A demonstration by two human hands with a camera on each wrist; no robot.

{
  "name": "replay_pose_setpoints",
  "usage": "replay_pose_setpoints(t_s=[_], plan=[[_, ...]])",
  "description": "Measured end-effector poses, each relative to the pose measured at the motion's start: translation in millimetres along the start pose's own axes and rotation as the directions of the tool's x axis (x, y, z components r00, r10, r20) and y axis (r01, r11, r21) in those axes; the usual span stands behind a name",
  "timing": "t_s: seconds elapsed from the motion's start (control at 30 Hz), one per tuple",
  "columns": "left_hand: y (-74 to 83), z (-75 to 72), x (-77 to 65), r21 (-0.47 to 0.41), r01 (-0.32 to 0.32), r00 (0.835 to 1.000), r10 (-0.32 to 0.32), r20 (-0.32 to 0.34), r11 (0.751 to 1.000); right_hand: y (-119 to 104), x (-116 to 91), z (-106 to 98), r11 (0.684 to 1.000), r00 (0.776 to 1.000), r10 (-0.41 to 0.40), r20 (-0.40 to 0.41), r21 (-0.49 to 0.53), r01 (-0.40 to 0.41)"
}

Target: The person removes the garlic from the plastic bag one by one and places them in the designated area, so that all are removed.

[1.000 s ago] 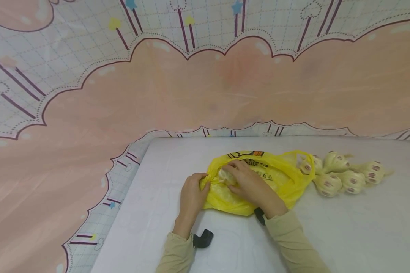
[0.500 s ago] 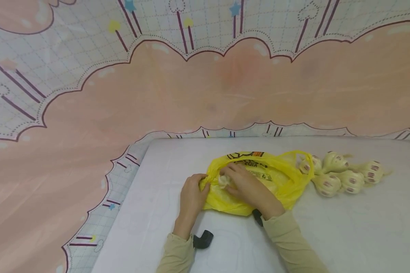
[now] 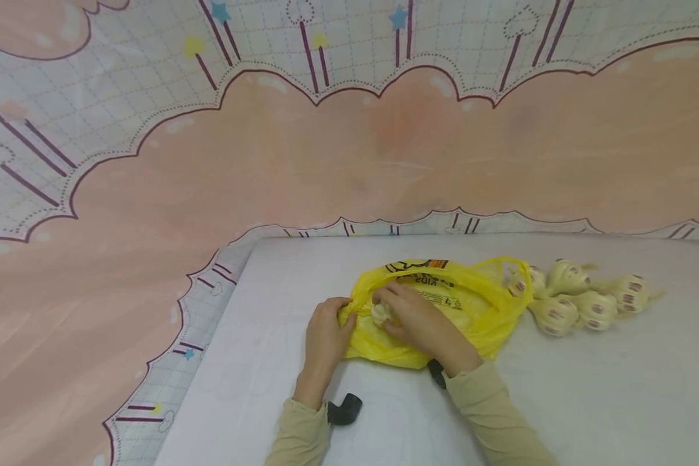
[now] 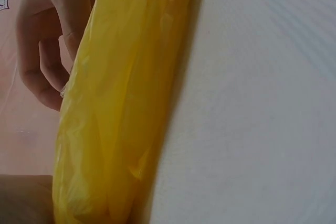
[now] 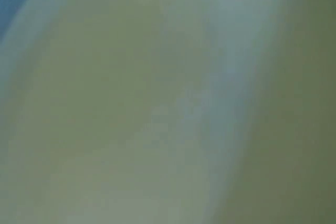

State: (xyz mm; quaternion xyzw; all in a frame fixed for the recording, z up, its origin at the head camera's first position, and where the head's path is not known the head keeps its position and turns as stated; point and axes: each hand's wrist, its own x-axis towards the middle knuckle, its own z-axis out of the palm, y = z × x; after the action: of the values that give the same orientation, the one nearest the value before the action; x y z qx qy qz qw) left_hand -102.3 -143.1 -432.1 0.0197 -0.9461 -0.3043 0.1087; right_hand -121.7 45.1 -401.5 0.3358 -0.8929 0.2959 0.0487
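A yellow plastic bag point(image 3: 477, 327) with black print lies on its side on the white table, its mouth spread wide. At the left end of the mouth, my left hand point(image 3: 325, 333) pinches the rim between thumb and fingers. My right hand point(image 3: 416, 320) reaches into the mouth and grips a pale garlic bulb point(image 3: 380, 314), partly hidden by the fingers. In the left wrist view, the bag's side point(image 4: 115, 103) fills the middle, and curled fingers of the right hand point(image 4: 44, 35) show behind it. The right wrist view is a yellowish-grey blur.
Several garlic bulbs point(image 3: 597, 310) lie grouped on the table point(image 3: 629, 388) right of the bag, the nearest one overlapped by a bag handle point(image 3: 527, 278). A patterned peach-and-white cloth point(image 3: 303, 162) rises behind the table and runs down its left side.
My right hand has moved slightly left and lower in the bag's mouth with the garlic bulb. My left hand keeps its pinch on the rim.
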Motion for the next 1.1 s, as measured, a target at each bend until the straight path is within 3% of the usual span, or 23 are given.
replay_pose_setpoints(t_s=[0.53,0.83,1.1], plan=[[-3.2,-2.9,-0.2,0.004,0.011,1.0,-0.011,0.004,1.0,-2.5,-7.8,-17.5,0.999,0.999,0.042,-0.016,0.007,-0.042],[-3.8,-5.0,-1.8,0.001,0.009,1.0,-0.009,-0.005,1.0,1.1,-13.7,-21.1,0.999,0.997,0.039,-0.063,0.006,-0.038],[-3.6,-0.5,-0.8,-0.004,-0.007,1.0,0.007,0.001,1.0,5.0,-20.4,-32.5,0.998,0.997,0.058,-0.056,-0.033,-0.06]])
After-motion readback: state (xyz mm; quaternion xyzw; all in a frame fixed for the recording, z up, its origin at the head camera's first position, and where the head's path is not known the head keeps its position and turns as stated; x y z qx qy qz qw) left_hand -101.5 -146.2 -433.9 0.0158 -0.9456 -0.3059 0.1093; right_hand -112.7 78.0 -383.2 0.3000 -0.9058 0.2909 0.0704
